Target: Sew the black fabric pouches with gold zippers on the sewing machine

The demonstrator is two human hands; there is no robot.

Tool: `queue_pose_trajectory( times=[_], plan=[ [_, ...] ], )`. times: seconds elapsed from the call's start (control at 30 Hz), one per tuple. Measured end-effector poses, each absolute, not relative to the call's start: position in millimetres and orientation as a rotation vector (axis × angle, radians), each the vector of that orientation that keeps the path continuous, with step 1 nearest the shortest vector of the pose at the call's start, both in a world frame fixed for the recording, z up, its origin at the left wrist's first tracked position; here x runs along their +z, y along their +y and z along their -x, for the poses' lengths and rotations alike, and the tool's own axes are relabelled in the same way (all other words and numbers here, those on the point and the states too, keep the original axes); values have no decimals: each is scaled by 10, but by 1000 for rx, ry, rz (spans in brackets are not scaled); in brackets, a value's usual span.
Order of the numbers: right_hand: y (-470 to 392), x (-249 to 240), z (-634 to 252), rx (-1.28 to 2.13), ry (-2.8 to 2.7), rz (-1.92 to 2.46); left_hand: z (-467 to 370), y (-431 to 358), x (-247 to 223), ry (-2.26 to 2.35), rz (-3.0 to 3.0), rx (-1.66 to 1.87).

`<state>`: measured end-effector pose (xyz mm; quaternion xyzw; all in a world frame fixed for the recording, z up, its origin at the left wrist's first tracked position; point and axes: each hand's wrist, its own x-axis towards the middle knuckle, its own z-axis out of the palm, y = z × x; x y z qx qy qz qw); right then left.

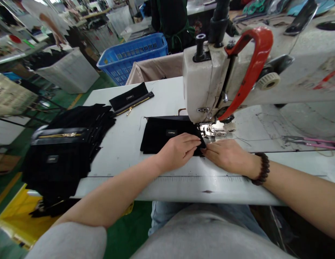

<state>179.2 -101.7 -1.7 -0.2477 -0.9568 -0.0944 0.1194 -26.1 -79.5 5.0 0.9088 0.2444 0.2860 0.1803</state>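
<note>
A black fabric panel (155, 136) with a small label lies on the sewing table, its right edge beside the presser foot (210, 130) of the sewing machine (201, 77). My left hand (178, 151) rests on the panel's right part, fingers stretched toward the needle area and lying flat. At the panel's lower right corner, my right hand (228, 156) has its fingertips closed on the edge. The fingertips of both hands almost meet there. The needle itself is hard to make out.
Stacked black zippered pieces (65, 144) hang over the table's left edge, above a yellow crate (13, 230). Behind them lie a labelled black piece (129, 97) and a zipper strip (137, 103). Pink-handled thread snips (318, 142) lie right. A blue basket (135, 54) stands beyond the table.
</note>
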Motion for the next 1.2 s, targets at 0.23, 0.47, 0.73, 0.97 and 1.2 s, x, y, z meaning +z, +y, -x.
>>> queue_pose_trajectory(
  times=[0.23,0.47,0.73,0.97,1.2],
  plan=[
    [-1026,-44,-1818,-183,-2731,747,246,-781,-44,614,-2590,817],
    [-982,37,-1939,25,-2823,693,246,-777,-50,699,-2492,825],
    [-945,203,-2053,285,-2861,650,266,-725,-63,754,-2351,811],
    [-976,102,-1998,94,-2899,745,253,-788,-100,674,-2537,878],
    [-981,102,-1981,174,-2948,755,222,-834,-116,522,-2797,908]
  ],
)
